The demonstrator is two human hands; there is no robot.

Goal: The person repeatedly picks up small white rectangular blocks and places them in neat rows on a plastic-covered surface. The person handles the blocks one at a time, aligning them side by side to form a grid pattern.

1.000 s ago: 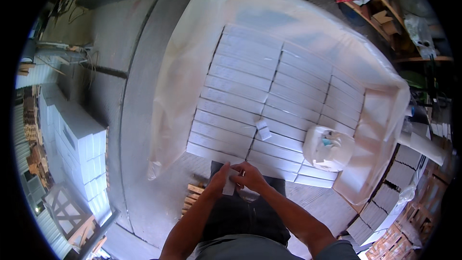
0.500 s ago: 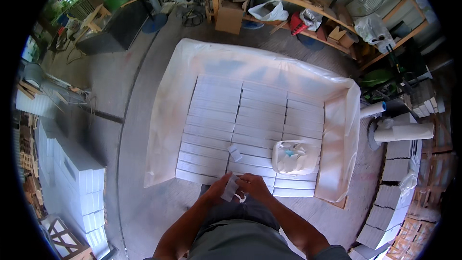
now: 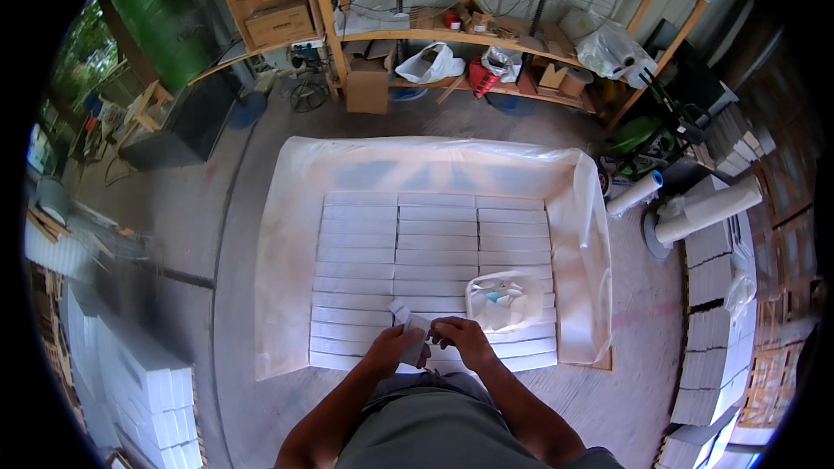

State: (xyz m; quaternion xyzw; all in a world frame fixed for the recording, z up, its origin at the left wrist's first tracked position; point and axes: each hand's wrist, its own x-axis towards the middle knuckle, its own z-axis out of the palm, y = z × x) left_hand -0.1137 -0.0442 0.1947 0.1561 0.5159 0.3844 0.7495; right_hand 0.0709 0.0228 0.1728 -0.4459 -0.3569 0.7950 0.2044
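Hands: we're pinching a small white piece [image 3: 415,327] between left hand [image 3: 396,349] and right hand [image 3: 458,336], risking dropping it onto the white slabs [image 3: 417,243].

White flat boxes [image 3: 434,252] fill the plastic-lined pallet in three columns. A cardboard box [image 3: 280,24] sits on the shelf — another [image 3: 368,84] stands below.

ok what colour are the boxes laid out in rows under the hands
White boxes, on clear plastic sheet; the head view shows it best.
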